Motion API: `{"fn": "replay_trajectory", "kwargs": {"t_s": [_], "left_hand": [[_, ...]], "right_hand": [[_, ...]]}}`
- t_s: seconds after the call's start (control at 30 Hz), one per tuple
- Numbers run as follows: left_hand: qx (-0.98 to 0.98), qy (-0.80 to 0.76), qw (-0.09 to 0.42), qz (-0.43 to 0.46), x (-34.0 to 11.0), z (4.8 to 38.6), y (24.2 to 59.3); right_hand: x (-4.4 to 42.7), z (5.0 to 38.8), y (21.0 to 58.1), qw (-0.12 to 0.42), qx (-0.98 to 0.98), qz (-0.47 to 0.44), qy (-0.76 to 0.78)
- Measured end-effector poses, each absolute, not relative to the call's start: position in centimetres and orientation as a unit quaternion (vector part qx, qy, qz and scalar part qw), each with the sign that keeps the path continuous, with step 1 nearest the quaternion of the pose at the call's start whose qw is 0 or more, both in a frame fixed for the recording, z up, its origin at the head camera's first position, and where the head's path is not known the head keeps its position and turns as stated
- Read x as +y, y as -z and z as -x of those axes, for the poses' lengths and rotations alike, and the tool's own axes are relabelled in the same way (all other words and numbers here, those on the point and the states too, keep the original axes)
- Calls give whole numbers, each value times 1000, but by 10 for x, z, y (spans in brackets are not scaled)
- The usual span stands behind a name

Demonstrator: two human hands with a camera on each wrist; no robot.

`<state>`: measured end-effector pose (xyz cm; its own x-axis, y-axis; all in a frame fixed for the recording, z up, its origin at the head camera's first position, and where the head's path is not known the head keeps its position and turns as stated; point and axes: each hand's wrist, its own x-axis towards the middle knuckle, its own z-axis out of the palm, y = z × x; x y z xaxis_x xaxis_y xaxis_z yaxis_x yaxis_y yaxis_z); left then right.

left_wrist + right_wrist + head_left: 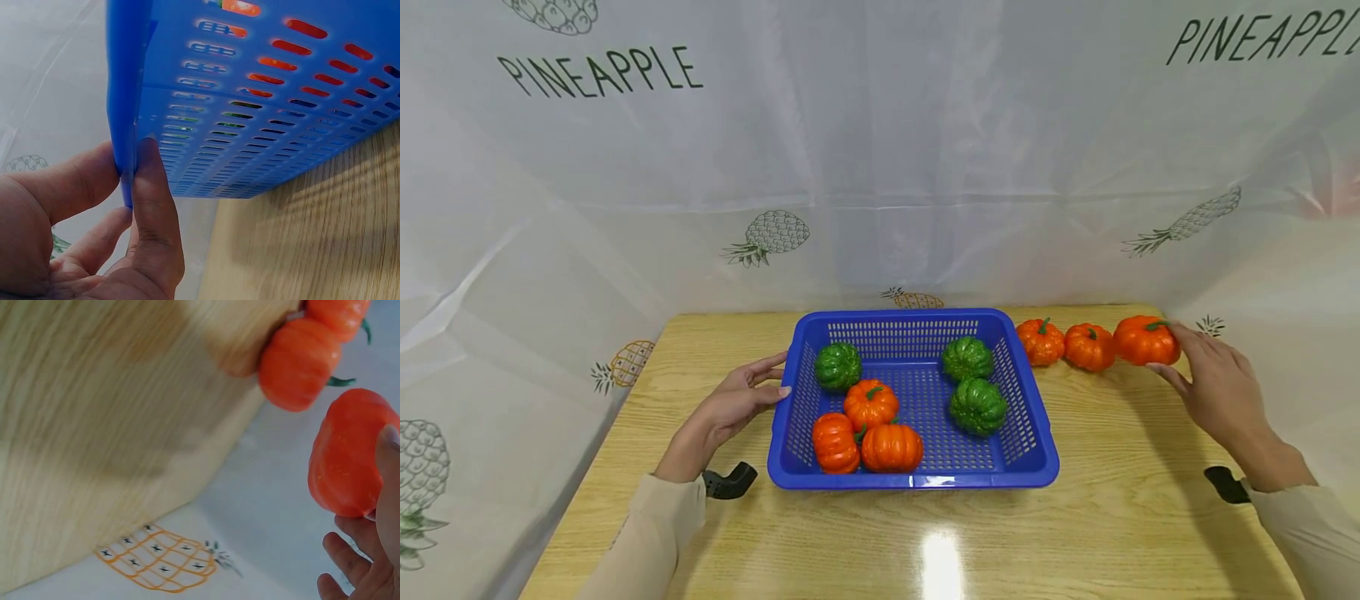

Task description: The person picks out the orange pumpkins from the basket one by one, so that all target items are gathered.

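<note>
A blue plastic basket [917, 482] stands on the table with orange pumpkins [892, 448] at its left front and green pumpkins [978, 407] at its right and back left. My left hand [741, 404] pinches the basket's left rim; in the left wrist view the thumb and fingers [153, 219] lie on either side of it. At the right, my right hand [1221, 387] grips an orange pumpkin [1142, 340] with a green stem, held above the table in the right wrist view. Two more orange pumpkins [1089, 347] sit side by side between it and the basket.
The wooden table [820, 542] ends at the back against a hanging white sheet [925, 150] printed with pineapples. Each wrist carries a black strap mount [730, 482]. The basket takes up the middle of the table.
</note>
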<state>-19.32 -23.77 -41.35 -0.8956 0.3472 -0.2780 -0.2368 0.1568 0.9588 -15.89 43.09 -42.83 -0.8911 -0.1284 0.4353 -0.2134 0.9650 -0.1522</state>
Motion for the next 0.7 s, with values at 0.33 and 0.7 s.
{"fn": "replay_trajectory", "kwargs": {"t_s": [0.33, 0.7], "left_hand": [[724, -650, 226, -36, -237, 192, 412], [724, -651, 224, -32, -236, 191, 410]], "right_hand": [[442, 162, 444, 217, -968, -77, -100], [451, 170, 455, 190, -975, -56, -99]]}}
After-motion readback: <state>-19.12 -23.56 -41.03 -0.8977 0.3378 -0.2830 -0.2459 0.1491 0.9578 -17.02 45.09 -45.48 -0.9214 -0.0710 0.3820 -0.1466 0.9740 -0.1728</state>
